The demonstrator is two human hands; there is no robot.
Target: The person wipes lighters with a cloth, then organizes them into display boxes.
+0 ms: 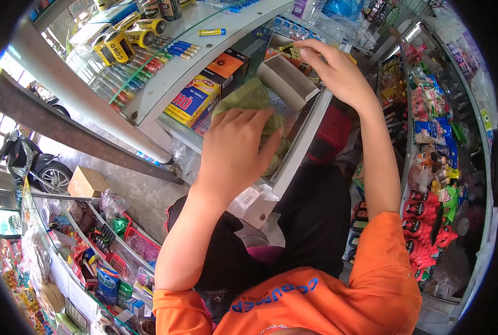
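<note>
My left hand [235, 142] is pressed over a crumpled green cloth [251, 97] inside an open display drawer [302, 151]; the fingers are bent around the cloth and partly hide it. At the drawer's far end, the fingers and thumb of my right hand [341, 72] close at the rim of a small box [277, 42] that holds yellow cylinders, which look like batteries. Between the hands sits an empty white-grey carton [288, 81], tilted. Left of the cloth stand a yellow-and-blue box [193, 100] and an orange-and-black box [226, 67].
A glass shelf [176, 50] above the drawer carries pens, yellow packs of large batteries [115, 47] and one yellow battery [212, 32]. A glass case of packaged goods [427, 167] stands at right, another [92, 251] at lower left. A motorbike [36, 162] and cardboard box [88, 182] are beyond.
</note>
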